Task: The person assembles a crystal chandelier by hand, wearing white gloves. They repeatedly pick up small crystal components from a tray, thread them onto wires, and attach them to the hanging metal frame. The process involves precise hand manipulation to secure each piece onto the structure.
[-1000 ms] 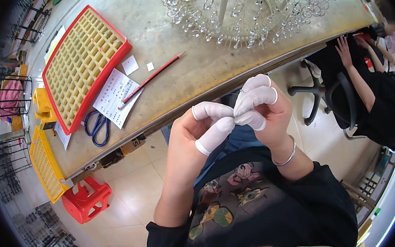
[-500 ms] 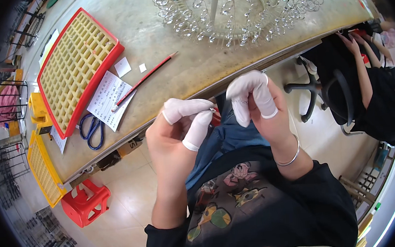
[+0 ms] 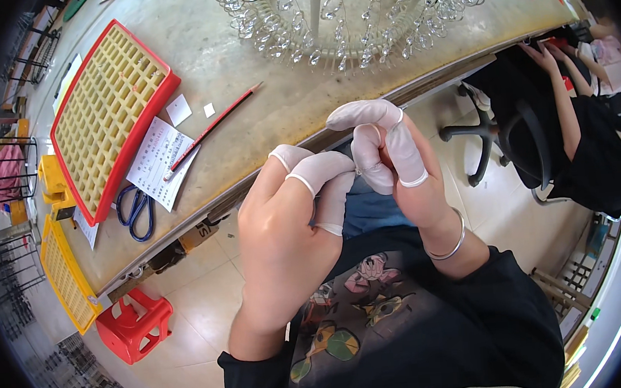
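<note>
Head view, inspected from beside the bench: left hand is pinched closed at the fingertips, apparently on a small glinting piece between both hands; right hand has fingers curled, grip undetermined. Many clear looped pieces hang on the round rack. Handling of the held piece is judged unfinished; quantity remaining cannot be established.

Matt, slightly wrinkled, rubbery-looking skin on the white tube-shaped finger cots. Polished metal on the slim round silver bangle; bright, glassy glints along the silvery looped wire pieces. Glossy plastic on the squat red stool and red-rimmed rectangular tray. Smooth paper for the white printed slip. Matt cloth on the black short-sleeved shirt.
</note>
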Available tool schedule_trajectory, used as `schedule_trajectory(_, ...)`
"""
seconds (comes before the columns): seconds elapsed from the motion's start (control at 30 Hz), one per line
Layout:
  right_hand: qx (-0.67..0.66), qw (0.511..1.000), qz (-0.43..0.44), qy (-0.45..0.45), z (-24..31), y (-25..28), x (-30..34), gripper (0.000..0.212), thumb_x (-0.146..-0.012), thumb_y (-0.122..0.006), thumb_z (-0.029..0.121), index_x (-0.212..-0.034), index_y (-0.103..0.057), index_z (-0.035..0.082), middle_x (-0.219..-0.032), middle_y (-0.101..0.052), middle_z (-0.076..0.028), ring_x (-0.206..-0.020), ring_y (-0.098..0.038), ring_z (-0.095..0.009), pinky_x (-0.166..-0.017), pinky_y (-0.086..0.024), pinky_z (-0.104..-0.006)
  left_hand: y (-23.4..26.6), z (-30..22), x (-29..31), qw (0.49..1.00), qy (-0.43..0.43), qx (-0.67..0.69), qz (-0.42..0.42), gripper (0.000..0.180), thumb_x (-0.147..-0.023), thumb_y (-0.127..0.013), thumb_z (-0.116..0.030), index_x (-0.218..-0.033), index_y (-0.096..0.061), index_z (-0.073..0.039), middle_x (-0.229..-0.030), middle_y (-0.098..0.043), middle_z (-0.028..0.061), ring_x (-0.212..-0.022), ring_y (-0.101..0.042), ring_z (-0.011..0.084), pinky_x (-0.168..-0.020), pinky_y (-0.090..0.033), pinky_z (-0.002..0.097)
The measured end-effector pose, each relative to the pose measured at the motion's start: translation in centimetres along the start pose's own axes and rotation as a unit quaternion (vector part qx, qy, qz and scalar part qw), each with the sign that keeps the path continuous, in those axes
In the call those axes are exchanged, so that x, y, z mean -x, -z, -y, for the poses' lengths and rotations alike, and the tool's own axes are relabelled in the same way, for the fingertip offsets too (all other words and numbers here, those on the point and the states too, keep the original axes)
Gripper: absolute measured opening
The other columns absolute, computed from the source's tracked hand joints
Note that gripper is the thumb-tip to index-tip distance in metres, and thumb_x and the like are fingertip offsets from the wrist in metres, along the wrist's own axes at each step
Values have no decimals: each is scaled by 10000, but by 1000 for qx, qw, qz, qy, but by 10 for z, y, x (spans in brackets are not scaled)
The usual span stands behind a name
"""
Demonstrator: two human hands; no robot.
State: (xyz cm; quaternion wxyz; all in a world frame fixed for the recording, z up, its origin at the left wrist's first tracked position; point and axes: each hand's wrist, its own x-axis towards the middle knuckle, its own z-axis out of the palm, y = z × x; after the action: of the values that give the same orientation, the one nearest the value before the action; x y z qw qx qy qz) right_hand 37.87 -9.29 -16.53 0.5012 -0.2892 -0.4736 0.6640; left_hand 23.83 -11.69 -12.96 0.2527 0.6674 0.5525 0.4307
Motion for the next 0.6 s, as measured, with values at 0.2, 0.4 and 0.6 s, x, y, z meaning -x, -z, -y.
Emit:
schedule_trajectory(0.2,33,999,20,27,-1,2,2,514,-960,-364,429,-1191,-471,-17,-667,-330,71,-570,-269,0,-505,-209,-166,-1,-2,0,1000,-23,-11,3,117,-714,-688,14,-811,-655,-42,-675,-507,21,-527,-448,90,-472,-349,231)
schedule_trajectory(0.4,77,996,19,39,2,3,3,590,-934,-373,497,-1196,-475,-22,-668,-329,68,-583,-259,-25,-517,-218,-187,-2,-5,0,999,-38,-22,11,118,-712,-688,13,-809,-651,-43,-677,-512,28,-518,-448,99,-471,-351,234)
schedule_trajectory(0.6,211,975,16,70,3,6,7,555,-911,-376,479,-1154,-538,7,-593,-353,21,-555,-347,-72,-513,-301,-227,-3,-5,2,999,-21,-45,11,108,-716,-685,12,-802,-644,-38,-678,-513,32,-515,-450,98,-465,-353,235)
